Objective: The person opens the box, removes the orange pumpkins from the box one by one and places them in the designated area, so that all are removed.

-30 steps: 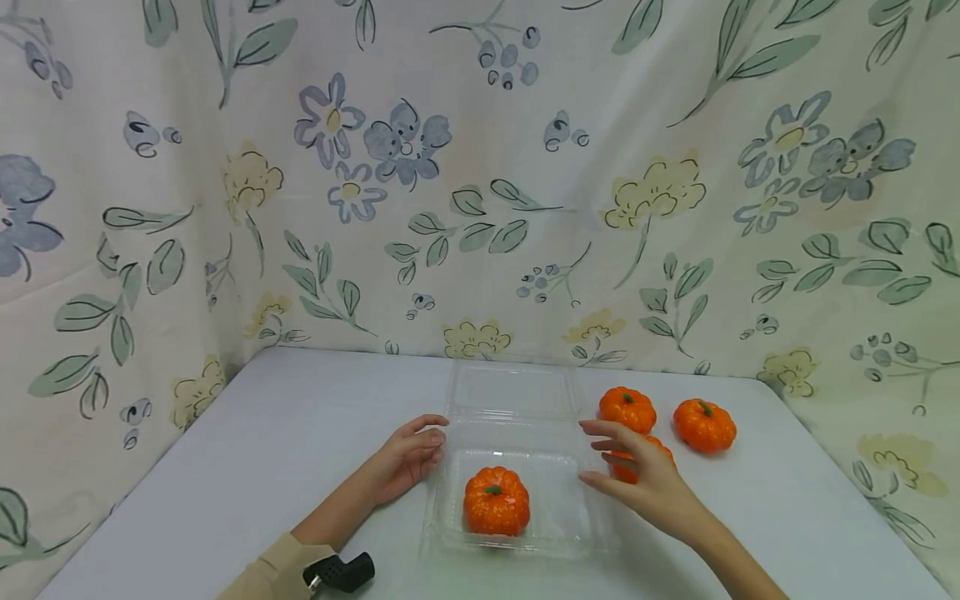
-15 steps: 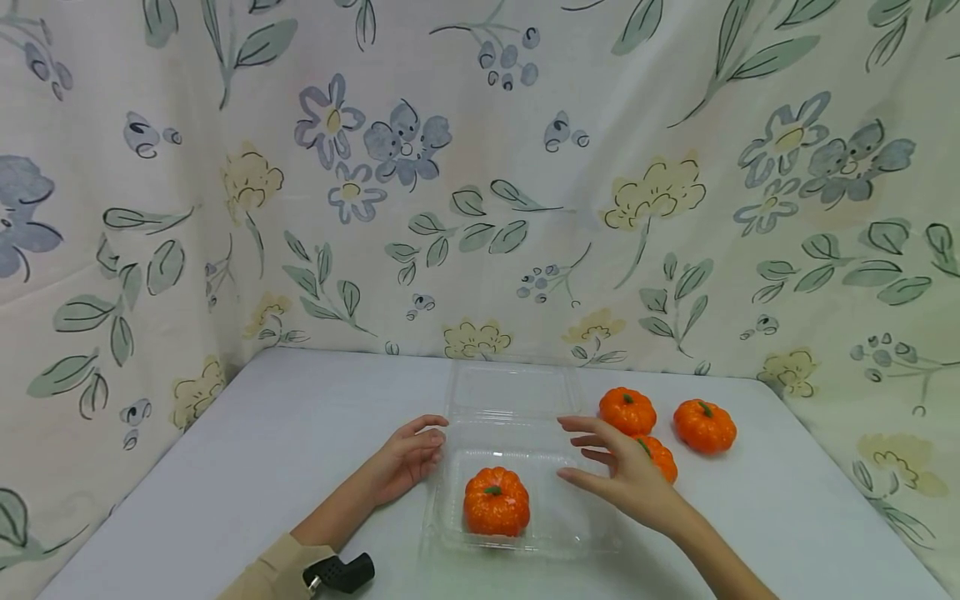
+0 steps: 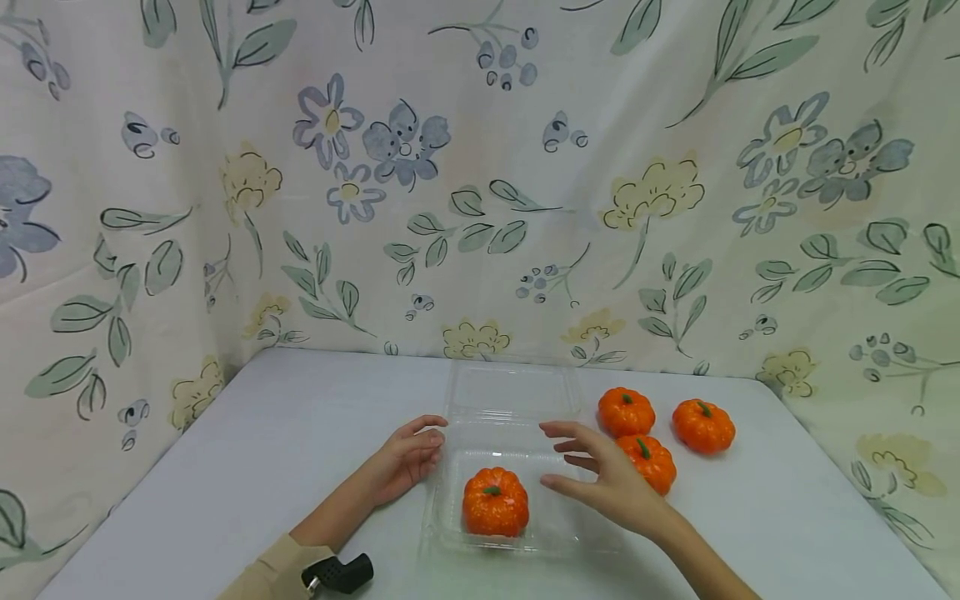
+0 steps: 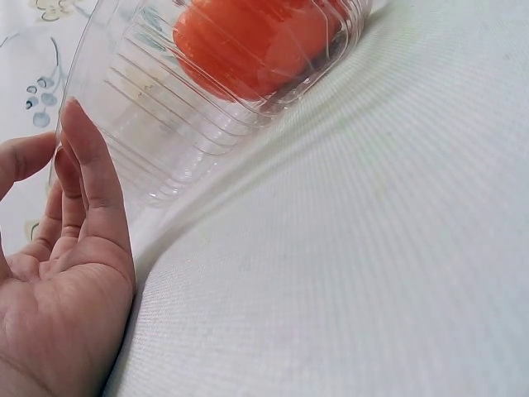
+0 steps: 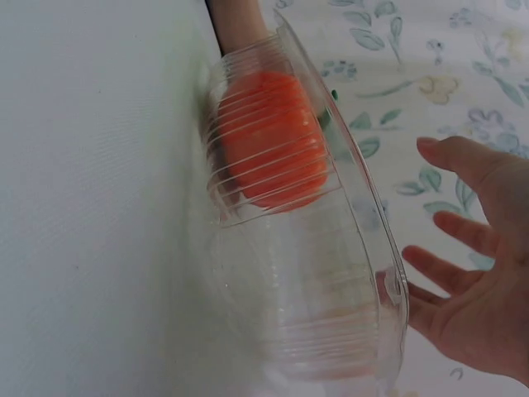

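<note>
A clear plastic clamshell box (image 3: 555, 525) lies with its lid (image 3: 517, 392) folded back away from me. In its left half sits an orange toy pumpkin (image 3: 496, 502) with a green stem. My left hand (image 3: 405, 462) rests beside the box's left side, fingers loosely bent, their tips right at the rim in the left wrist view. Over the right part of the box, my right hand (image 3: 611, 479) is held with fingers spread and nothing between them. The right wrist view shows that hand (image 5: 488, 265) near the rim, pumpkin visible through the ribbed wall.
Three more orange pumpkins stand right of the box: one at the back (image 3: 626, 411), one farther right (image 3: 703, 426), and one (image 3: 648, 463) partly behind my right hand. A floral curtain (image 3: 480, 208) hangs behind the white table (image 3: 322, 400). A black device (image 3: 339, 573) sits at my left sleeve.
My right hand has moved left, from beside the loose pumpkins to over the box, uncovering more of the nearest one. The left hand and the boxed pumpkin have stayed put.
</note>
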A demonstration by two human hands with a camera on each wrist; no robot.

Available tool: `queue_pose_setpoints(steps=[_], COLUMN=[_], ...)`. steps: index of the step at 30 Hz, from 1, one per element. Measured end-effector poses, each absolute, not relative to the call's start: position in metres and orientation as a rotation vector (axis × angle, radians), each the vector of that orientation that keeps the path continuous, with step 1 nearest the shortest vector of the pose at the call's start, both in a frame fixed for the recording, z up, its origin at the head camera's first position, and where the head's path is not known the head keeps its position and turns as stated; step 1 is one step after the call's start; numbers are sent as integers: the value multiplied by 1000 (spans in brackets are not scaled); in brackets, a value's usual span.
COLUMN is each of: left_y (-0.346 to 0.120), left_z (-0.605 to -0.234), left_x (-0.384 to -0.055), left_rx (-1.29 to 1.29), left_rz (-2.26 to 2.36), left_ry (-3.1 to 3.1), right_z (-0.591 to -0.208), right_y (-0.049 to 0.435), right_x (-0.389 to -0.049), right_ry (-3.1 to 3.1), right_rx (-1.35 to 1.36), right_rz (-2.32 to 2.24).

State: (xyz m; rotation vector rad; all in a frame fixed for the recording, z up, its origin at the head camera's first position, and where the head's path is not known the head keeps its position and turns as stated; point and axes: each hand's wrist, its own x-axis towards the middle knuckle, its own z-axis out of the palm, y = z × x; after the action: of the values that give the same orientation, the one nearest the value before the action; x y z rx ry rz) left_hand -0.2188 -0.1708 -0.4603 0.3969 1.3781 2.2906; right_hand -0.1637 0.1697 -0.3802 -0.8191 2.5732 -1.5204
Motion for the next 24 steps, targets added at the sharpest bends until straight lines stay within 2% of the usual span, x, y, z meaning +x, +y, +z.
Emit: queue_pose_setpoints(steps=[24], left_y=[-172], left_z=[-461], left_x=[-219], left_rx=[397], left_rz=[2290], left_ry=[1379], right_z=[-399], right_y=[147], right_x=[-158], right_ry=[2417], right_rx=[-864], right_rz=[-1501])
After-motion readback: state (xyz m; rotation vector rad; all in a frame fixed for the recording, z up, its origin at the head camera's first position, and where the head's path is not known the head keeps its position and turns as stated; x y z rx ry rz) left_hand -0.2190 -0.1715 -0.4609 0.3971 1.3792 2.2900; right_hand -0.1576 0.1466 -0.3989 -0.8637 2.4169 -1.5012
